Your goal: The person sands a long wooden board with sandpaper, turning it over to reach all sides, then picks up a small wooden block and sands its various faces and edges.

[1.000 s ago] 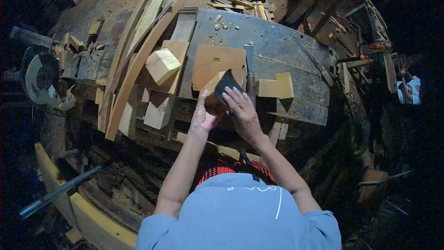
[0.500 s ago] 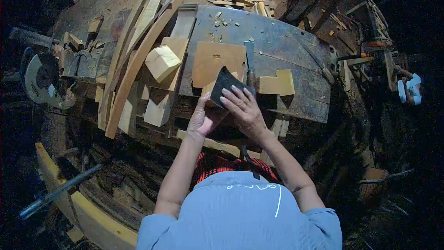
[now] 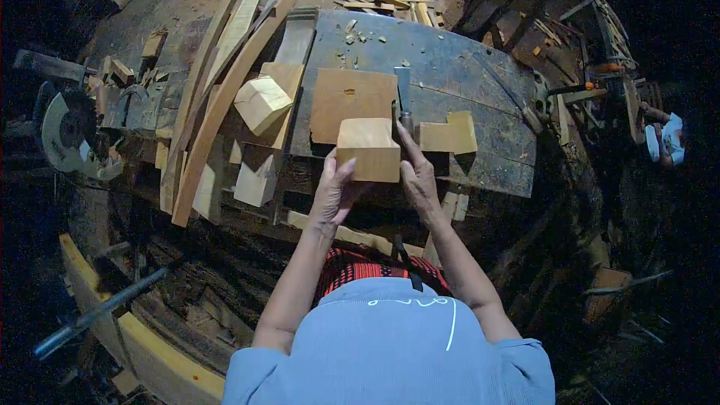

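My left hand [image 3: 334, 189] grips a light wooden block [image 3: 367, 161] from its left side, thumb on the near face. The block has a curved cut along its top right. My right hand [image 3: 418, 176] is at the block's right side, with a dark sheet of sandpaper [image 3: 395, 120] seen nearly edge-on between its fingers and the block. Most of the sheet is hidden. Just beyond the block lies a flat brown board [image 3: 351, 101]. A chisel [image 3: 404, 88] rests beside that board, its handle end partly behind my right fingers.
An L-shaped wood piece [image 3: 454, 135] lies on the workbench [image 3: 499, 142] to the right. Left are a faceted block [image 3: 262, 103] and long wooden strips [image 3: 232, 75]. A circular saw blade [image 3: 71, 124] stands far left. Another person [image 3: 666, 139] is at far right.
The sandpaper has gone from lying across the block's top to its right side, turned edge-on. My right hand has moved right and down, and the block's near face now shows.
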Demonstrator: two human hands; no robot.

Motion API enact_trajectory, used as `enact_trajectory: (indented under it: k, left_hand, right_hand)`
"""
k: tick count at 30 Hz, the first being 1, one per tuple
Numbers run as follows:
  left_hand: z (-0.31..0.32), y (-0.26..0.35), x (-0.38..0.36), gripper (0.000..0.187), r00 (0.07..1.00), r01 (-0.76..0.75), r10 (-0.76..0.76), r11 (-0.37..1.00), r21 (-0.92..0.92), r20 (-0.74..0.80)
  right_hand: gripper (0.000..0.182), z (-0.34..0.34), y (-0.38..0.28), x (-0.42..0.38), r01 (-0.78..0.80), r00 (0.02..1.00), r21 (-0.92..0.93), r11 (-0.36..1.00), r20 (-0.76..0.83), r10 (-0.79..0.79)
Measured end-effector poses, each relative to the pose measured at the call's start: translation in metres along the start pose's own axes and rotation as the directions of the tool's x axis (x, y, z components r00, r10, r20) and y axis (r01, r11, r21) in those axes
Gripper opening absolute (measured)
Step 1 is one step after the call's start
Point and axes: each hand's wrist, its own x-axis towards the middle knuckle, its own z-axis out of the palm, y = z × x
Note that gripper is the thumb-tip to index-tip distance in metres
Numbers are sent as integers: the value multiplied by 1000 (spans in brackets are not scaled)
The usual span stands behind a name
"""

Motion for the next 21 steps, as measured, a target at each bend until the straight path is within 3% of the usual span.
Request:
enact_trajectory:
  k: [2, 3, 5, 8, 12, 13, 15, 16, 18, 21]
  left_hand:
    - [-7, -1, 2, 65, 989, 76, -39, 963, -257, 145]
    - [-9, 0, 0, 65, 989, 77, -41, 964, -256, 143]
    - [-11, 4, -2, 78, 973, 216, -198, 963, -160, 122]
    - [-14, 7, -3, 81, 954, 254, -210, 946, -201, 215]
    - [-20, 19, -7, 63, 949, 291, -255, 934, -205, 186]
    - [-18, 20, -7, 63, 951, 287, -251, 936, -205, 181]
    - [-10, 17, -7, 56, 983, 179, -159, 933, -313, 90]
    - [-9, 14, -4, 56, 983, 178, -158, 933, -313, 88]
    - [-11, 5, 5, 51, 998, -25, 6, 942, -336, -59]
    - [-12, 2, 1, 38, 995, -95, 81, 948, -305, -58]
  right_hand:
    - [65, -2, 0, -2, -29, 1000, 47, 998, 10, 29]
    - [65, -3, -1, -2, -31, 999, 49, 998, 10, 31]
    - [66, -7, -6, 2, 111, 987, -9, 994, 119, -109]
    - [67, -9, -7, 6, 31, 980, 23, 999, 197, -35]
    - [60, -13, -15, 10, 51, 969, -53, 997, 244, -36]
    - [60, -13, -13, 10, 52, 968, -48, 997, 249, -39]
    - [54, -14, -12, 12, 242, 970, -321, 916, 56, -237]
    - [54, -12, -15, 11, 243, 970, -319, 916, 56, -238]
    - [49, -5, -25, 3, 437, 884, -606, 665, 155, -441]
    - [46, 15, -18, -22, 629, 775, -579, 519, 408, -483]
